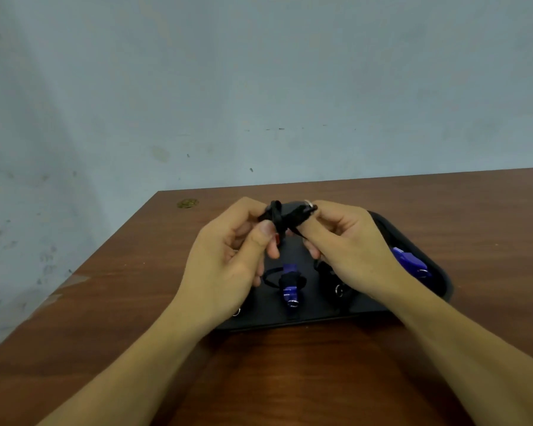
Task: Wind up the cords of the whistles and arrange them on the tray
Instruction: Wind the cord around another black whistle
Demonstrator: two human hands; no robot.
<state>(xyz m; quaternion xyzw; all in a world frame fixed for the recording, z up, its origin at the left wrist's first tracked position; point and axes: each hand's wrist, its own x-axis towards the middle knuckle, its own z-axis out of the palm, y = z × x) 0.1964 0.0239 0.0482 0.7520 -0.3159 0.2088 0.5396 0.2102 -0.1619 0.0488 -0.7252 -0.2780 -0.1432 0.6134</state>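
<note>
Above the black tray (440,273), my left hand (228,259) and my right hand (348,244) both pinch a black cord (279,218) bunched between them. A metal ring (310,204) shows at my right fingertips, and a small red part, perhaps the whistle, peeks out under my left thumb. On the tray lies a blue whistle (290,287) with its cord wound round it, and another blue whistle (410,262) lies at the right, partly behind my right wrist. A dark whistle with a ring (339,289) is half hidden under my right hand.
The tray sits on a brown wooden table (290,373) whose far edge meets a pale blue wall. The table's left edge runs diagonally close to my left arm. A small round mark (187,203) is near the far left corner.
</note>
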